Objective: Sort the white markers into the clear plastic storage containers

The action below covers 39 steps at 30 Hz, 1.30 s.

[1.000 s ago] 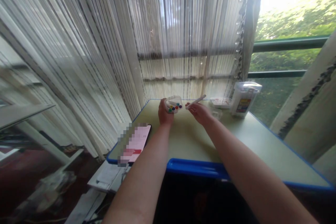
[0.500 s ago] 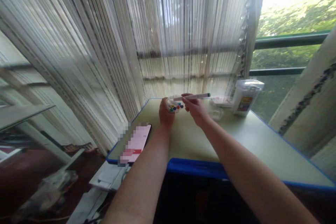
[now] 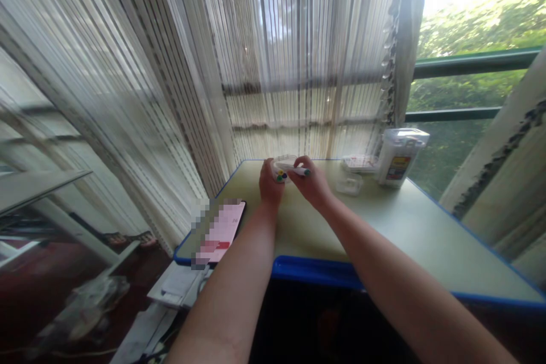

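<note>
Near the far edge of the table, my left hand (image 3: 270, 182) is wrapped round a clear plastic container (image 3: 286, 159) lying tilted with its opening towards me. Several markers with coloured ends (image 3: 281, 176), among them yellow, blue and green, show inside it. My right hand (image 3: 309, 179) pinches a white marker with a dark green end (image 3: 302, 171). The green end points right and towards me, while the other end reaches to the container's mouth. My right fingers hide part of the container and some of the markers.
The pale table (image 3: 315, 227) has a blue edge. To the right stand a small clear lid-like piece (image 3: 350, 185), a flat clear box (image 3: 359, 163) and a tall white lidded container (image 3: 401, 159). A phone (image 3: 224, 230) lies at the left edge. Curtains hang behind.
The marker in my right hand has swung from pointing far right to lining up with the container, moving left and inward. My left hand keeps its hold on the container.
</note>
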Motion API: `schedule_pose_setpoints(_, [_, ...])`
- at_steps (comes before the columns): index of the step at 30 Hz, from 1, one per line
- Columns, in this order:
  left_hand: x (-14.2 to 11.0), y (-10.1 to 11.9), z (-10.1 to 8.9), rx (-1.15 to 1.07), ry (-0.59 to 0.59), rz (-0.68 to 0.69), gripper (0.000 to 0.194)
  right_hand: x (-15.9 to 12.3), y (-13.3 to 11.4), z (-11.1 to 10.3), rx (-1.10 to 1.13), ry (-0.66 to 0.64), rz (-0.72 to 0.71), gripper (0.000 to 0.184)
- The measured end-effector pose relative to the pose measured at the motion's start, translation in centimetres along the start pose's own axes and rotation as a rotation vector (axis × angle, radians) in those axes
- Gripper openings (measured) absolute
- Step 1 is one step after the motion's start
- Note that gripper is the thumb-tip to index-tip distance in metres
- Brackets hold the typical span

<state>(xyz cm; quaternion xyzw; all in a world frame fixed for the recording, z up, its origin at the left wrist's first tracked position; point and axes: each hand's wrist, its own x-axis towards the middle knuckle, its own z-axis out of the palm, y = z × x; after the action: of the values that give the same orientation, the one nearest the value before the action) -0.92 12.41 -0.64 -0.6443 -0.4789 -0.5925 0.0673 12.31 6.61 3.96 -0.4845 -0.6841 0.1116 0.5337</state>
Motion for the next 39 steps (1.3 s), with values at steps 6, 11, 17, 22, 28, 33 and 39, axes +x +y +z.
schedule_pose_setpoints(6, [0.1,0.6,-0.2,-0.014,-0.012,0.002,0.039,-0.3,-0.2,-0.1,-0.034,-0.061,-0.045,0.028])
schedule_pose_setpoints(11, [0.1,0.3,-0.3,-0.012,-0.011,0.021,0.046,-0.2,-0.2,-0.2,-0.120,-0.043,-0.071,0.027])
schedule_pose_setpoints(17, [0.1,0.0,-0.2,-0.008,-0.002,0.010,0.051,0.0,-0.2,-0.4,-0.067,-0.046,-0.105,0.022])
schedule_pose_setpoints(22, [0.2,0.0,-0.2,-0.027,0.001,-0.005,0.049,0.0,-0.1,-0.4,-0.090,-0.118,-0.157,0.027])
schedule_pose_setpoints(28, [0.1,0.0,-0.1,-0.065,-0.007,0.011,0.051,0.0,0.6,-0.1,-0.146,-0.086,-0.191,0.026])
schedule_pose_setpoints(33, [-0.1,0.4,-0.1,-0.075,-0.031,0.022,0.046,0.1,0.9,0.0,-0.151,-0.071,-0.221,0.017])
schedule_pose_setpoints(39, [0.0,0.8,-0.3,-0.068,-0.025,0.008,0.043,-0.2,0.8,0.1,-0.208,-0.044,-0.164,0.027])
